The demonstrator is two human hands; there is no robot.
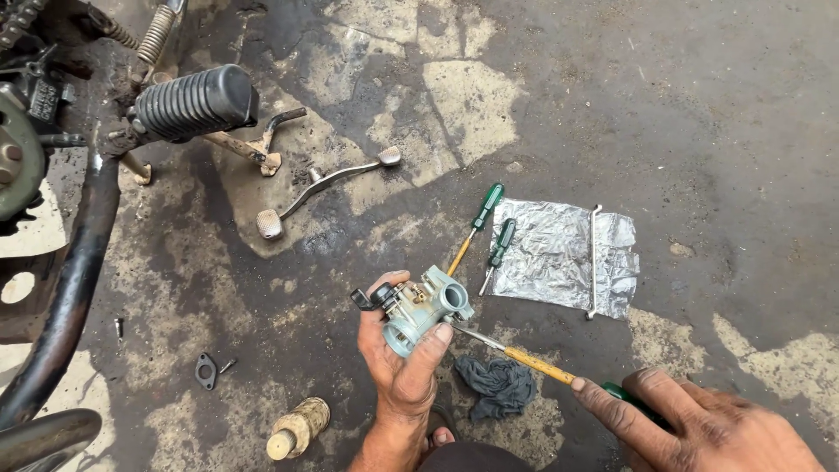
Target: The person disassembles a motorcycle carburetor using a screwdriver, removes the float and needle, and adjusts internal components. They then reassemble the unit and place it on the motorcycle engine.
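Left hand (404, 358) clamped around carburetor (421, 308), held above oily floor (699, 131). Right hand (699, 428) grips screwdriver (524, 358), tip touching carburetor body. Two green-handled screwdrivers (489, 232) beside foil sheet (559, 253); dark rag (498, 385) lies under shaft. Footpeg (194, 103) upper left.

Rag (498, 385) crowds hands (402, 363); floor (699, 131) open.

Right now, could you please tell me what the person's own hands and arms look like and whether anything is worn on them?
Both hands are bare: no gloves, rings or watch show. The left hand and its wrist are uncovered, with no sleeve in view. The right hand is smeared with dark grime on the fingers and nails; its wrist is out of frame, so a sleeve cannot be told.
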